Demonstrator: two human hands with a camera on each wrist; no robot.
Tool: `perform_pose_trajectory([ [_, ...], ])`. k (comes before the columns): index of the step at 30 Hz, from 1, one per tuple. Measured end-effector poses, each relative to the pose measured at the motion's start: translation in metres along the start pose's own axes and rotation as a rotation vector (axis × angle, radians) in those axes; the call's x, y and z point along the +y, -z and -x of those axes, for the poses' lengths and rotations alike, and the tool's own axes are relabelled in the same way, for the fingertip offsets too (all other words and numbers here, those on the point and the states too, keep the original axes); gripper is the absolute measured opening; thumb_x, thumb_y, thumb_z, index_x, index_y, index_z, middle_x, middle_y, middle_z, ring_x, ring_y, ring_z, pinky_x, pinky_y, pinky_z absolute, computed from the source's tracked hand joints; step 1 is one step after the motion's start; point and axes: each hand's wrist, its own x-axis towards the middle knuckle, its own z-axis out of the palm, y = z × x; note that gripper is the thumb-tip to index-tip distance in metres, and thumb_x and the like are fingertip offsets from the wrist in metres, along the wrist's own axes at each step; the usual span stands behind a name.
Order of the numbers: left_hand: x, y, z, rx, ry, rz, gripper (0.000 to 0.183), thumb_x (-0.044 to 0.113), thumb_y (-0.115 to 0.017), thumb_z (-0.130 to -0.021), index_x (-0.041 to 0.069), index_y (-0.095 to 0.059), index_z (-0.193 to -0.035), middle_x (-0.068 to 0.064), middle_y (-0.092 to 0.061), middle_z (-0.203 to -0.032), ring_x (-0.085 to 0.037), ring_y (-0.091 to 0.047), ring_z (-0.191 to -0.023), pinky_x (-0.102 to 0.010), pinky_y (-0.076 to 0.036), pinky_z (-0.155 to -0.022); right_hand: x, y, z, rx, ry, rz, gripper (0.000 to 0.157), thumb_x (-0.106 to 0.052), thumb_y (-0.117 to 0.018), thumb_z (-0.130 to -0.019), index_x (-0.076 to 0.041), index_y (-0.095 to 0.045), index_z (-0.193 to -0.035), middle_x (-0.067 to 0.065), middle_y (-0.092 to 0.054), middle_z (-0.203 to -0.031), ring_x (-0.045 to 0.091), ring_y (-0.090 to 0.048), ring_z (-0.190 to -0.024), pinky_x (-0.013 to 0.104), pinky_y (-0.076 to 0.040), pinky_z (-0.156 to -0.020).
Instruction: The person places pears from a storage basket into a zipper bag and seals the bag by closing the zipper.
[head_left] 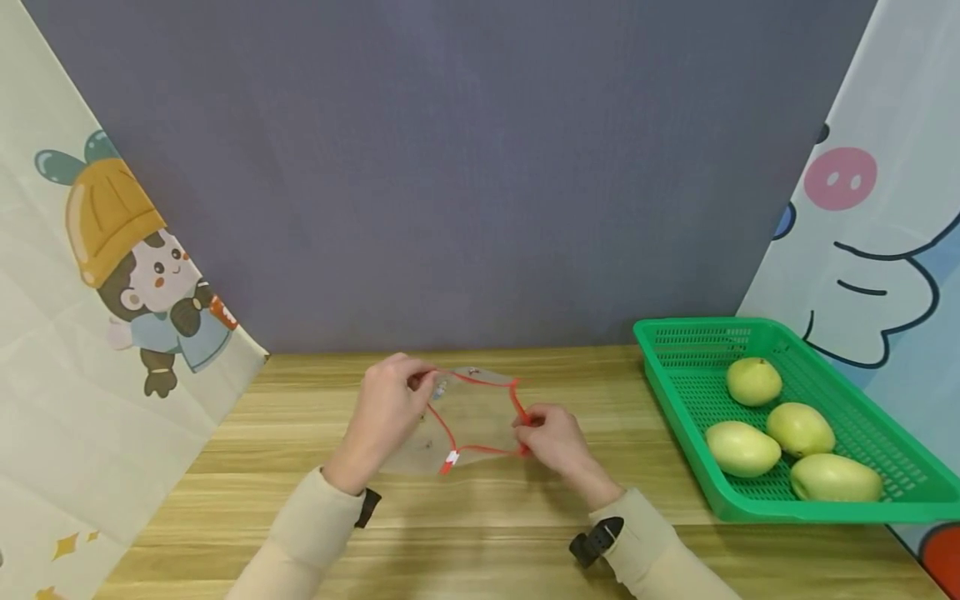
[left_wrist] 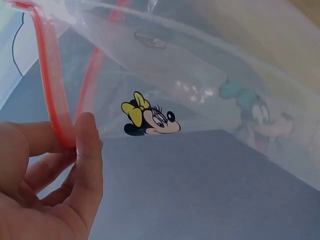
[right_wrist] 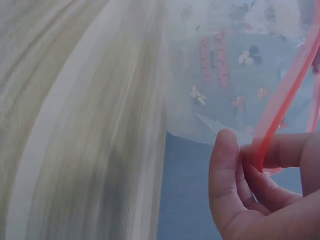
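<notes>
Along the left, the person's left hand (head_left: 390,408) pinched the red plastic edging (left_wrist: 52,85) of a clear, cartoon-printed plastic bag (head_left: 480,417), thumb and fingertips pressed together on the strip. Spreading the mouth well seemed to call for a light hold there, on the firm edging rather than the soft film, which looked likely to crease.

Just below and to the right, the small white plastic slider (head_left: 452,457) sat on the near side of the edging, apart from both hands; it seemed best kept there, out of the gap.

The bag itself was between the two hands, over the wood-grained table (head_left: 247,458), its mouth gaping. An even, gentle outward pull looked better than a hard tug from one side.

Farther right, the person's right hand (head_left: 553,435) was clamped on the opposite stretch of edging, thumb meeting fingers. The hands were well apart.

At the far right, the green perforated plastic basket (head_left: 825,510) held four pale yellow-green, rounded fruits (head_left: 742,448).
</notes>
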Motion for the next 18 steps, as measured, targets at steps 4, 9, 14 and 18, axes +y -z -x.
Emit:
perform_pose_trajectory([
  [4,-0.003,0.005,0.000,0.000,0.042,0.043,0.005,-0.001,-0.075,-0.087,0.000,-0.078,-0.091,-0.007,-0.069,-0.081,-0.013,-0.060,-0.067,-0.022,-0.052,-0.054,-0.001,0.004,-0.001,0.009,-0.021,-0.061,0.005,0.006,-0.066,-0.087,0.005,-0.070,-0.090,0.011,-0.066,-0.073,0.015,-0.065,-0.060,0.038,-0.063,-0.061],
  [9,-0.006,0.010,0.000,-0.012,0.095,0.070,0.005,0.002,-0.075,-0.089,0.001,-0.079,-0.093,-0.006,-0.069,-0.082,-0.014,-0.062,-0.069,-0.022,-0.052,-0.056,-0.002,0.011,-0.001,0.013,-0.023,-0.102,0.007,0.006,-0.068,-0.086,0.008,-0.070,-0.092,0.014,-0.069,-0.078,0.015,-0.066,-0.061,0.040,-0.063,-0.064],
  [14,-0.010,0.014,0.000,-0.038,0.145,0.098,0.007,0.004,-0.074,-0.090,0.001,-0.079,-0.094,-0.005,-0.069,-0.082,-0.013,-0.064,-0.068,-0.022,-0.052,-0.056,-0.006,0.019,0.000,0.023,-0.019,-0.090,0.011,0.006,-0.069,-0.084,0.008,-0.072,-0.095,0.009,-0.069,-0.081,0.014,-0.065,-0.066,0.030,-0.061,-0.064],
  [18,-0.015,0.015,0.002,-0.081,0.199,0.147,0.009,0.005,-0.072,-0.092,0.000,-0.078,-0.097,-0.007,-0.070,-0.083,-0.015,-0.066,-0.065,-0.023,-0.053,-0.055,-0.011,0.027,0.000,0.036,-0.026,-0.074,0.011,0.004,-0.070,-0.084,0.004,-0.073,-0.095,0.010,-0.070,-0.084,0.015,-0.066,-0.072,0.027,-0.058,-0.066],
])
